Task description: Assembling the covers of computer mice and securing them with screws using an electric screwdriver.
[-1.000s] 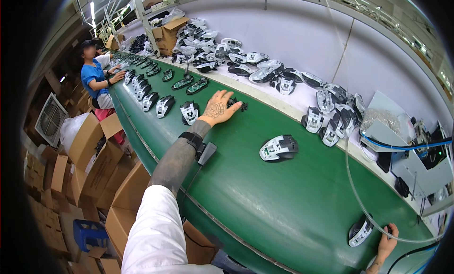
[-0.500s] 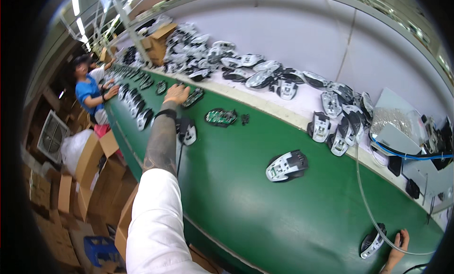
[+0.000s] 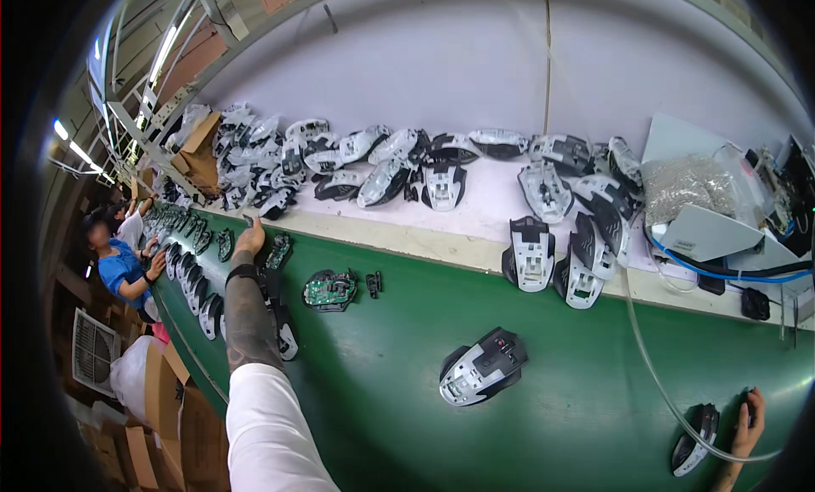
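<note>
Stretched out over the far left of the green belt, my left hand (image 3: 250,240) has its fingers closed, with a small dark part (image 3: 248,221) showing at the tips. Just right of it lies a black mouse base with a circuit board (image 3: 278,251). Under my forearm a grey-and-black mouse shell (image 3: 287,339) is partly hidden. At the lower right my right hand (image 3: 749,428) curls around a small dark object (image 3: 751,414), mostly covered by the fingers. Beside that hand a mouse shell (image 3: 696,441) rests on its side.
A mouse shell (image 3: 482,366) lies mid-belt; a mouse base with green board (image 3: 329,290) and small black part (image 3: 373,284) lie farther left. Shells crowd the white ledge (image 3: 484,229). A clear hose (image 3: 649,365) hangs at right. A co-worker (image 3: 127,267) stands far left.
My view has turned, so the belt and its contents sit farther left and lower. The dark part now shows at my left fingertips. My right hand stays beside the same shell.
</note>
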`<state>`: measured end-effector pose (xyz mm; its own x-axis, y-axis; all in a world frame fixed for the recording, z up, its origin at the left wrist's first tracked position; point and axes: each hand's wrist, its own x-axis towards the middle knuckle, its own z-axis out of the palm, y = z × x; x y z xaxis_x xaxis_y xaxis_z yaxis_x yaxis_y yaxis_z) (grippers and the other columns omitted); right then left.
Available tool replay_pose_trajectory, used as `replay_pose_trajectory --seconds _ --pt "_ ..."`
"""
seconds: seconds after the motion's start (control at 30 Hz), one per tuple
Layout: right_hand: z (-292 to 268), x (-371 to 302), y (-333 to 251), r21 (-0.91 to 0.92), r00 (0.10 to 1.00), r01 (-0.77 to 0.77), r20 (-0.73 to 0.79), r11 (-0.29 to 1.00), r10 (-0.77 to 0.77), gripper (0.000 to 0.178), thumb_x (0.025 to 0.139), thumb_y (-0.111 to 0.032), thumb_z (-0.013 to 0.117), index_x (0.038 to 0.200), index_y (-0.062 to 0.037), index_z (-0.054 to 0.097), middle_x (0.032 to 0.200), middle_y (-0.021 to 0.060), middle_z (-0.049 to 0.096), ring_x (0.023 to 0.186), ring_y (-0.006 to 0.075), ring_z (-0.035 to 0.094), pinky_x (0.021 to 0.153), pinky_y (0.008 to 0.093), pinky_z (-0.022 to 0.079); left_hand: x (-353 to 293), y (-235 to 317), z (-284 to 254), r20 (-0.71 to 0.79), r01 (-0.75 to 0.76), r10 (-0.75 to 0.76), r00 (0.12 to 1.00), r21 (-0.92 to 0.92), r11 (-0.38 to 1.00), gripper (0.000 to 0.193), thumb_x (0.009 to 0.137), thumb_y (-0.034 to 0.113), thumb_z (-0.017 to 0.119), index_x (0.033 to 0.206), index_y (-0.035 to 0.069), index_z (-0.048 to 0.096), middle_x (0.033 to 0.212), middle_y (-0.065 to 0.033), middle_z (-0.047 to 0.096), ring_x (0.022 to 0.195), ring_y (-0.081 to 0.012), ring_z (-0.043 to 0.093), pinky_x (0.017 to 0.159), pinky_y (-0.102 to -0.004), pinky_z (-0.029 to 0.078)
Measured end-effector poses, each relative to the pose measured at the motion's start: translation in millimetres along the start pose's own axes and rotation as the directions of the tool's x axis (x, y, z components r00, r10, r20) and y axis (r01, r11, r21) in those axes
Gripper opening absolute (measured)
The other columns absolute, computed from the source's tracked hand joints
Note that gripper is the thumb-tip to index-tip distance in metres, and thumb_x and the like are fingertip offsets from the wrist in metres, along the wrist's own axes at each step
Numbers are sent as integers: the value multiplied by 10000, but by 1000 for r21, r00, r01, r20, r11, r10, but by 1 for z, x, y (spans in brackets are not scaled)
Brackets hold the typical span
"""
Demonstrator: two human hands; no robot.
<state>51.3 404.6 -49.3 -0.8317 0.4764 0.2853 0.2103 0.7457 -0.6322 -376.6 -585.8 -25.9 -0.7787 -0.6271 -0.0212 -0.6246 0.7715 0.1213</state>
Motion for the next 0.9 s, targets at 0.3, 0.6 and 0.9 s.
replay_pose_trajectory --seconds 0.3,0.6,0.9 --pt "-9 0 12 -27 1000 12 -9 1000 -12 260 891 -104 517 1100 48 551 1292 175 495 1184 259 465 1025 346 313 -9 28 -39 -517 -333 276 810 -18 943 508 967 337 293 1204 -52 518 1267 -283 480 1221 -392 415 1024 -384 332" --pt "-10 13 3 -109 997 83 11 991 -82 256 903 -107 542 1107 46 563 1269 192 515 1149 260 499 994 341 361 -223 191 -85 -643 -927 738 207 112 358 413 765 184 635 1119 -5 536 1085 -255 539 1018 -437 502 907 -451 406" --pt "-9 -9 -41 -38 997 32 -63 999 -34 317 885 -219 616 1089 23 622 1124 205 611 993 285 588 896 352 453 -380 102 25 -40 -865 867 496 -111 489 763 923 552 322 1341 -87 342 1435 -262 267 1367 -368 204 1122 -434 156"
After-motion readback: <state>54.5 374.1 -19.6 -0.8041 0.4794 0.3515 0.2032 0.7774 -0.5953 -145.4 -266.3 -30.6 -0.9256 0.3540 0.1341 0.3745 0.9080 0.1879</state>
